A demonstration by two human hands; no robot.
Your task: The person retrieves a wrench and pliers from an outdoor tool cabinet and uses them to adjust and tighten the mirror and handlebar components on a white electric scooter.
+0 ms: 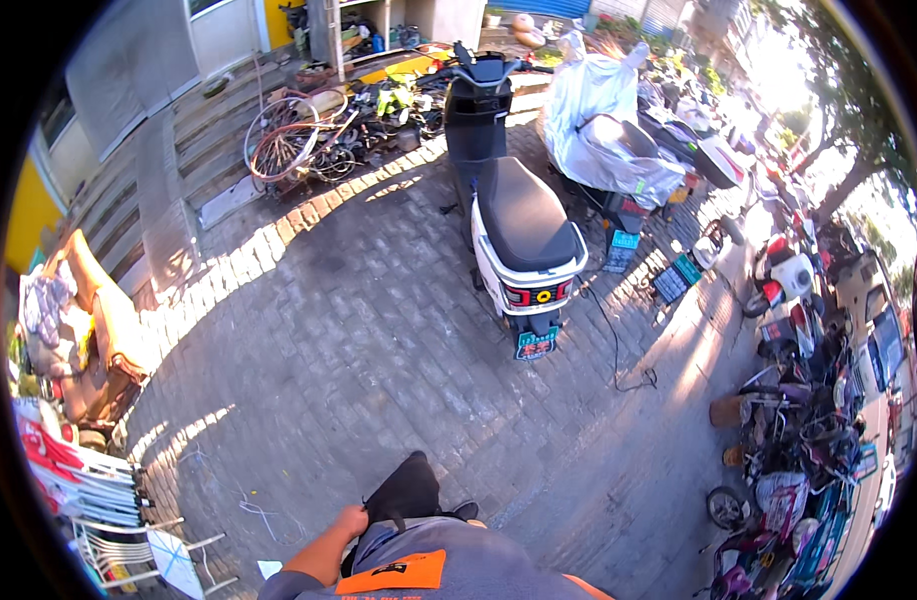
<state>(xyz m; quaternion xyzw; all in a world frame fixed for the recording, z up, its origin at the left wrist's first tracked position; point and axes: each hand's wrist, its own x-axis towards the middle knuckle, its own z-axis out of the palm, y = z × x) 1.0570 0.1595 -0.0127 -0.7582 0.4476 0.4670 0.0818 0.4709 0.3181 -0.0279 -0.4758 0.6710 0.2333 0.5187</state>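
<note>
My left hand (353, 522) hangs low at my left side, against the black trouser leg (404, 488). Its fingers look curled closed; whatever they may hold is too small or hidden to make out. No part of my right hand shows. Ahead of me stands a black and white electric scooter (524, 215), its rear and plate turned toward me, well beyond the left hand's reach. A dark cable (614, 345) trails over the paving behind it.
A scooter under a silver cover (599, 120) stands beyond, to the right. Parked two-wheelers (779, 440) line the right side. Bicycle wheels (284, 140) and scrap lie by the steps (204, 130). White metal racks (129, 550) and a brown cushioned piece (104, 310) are at left.
</note>
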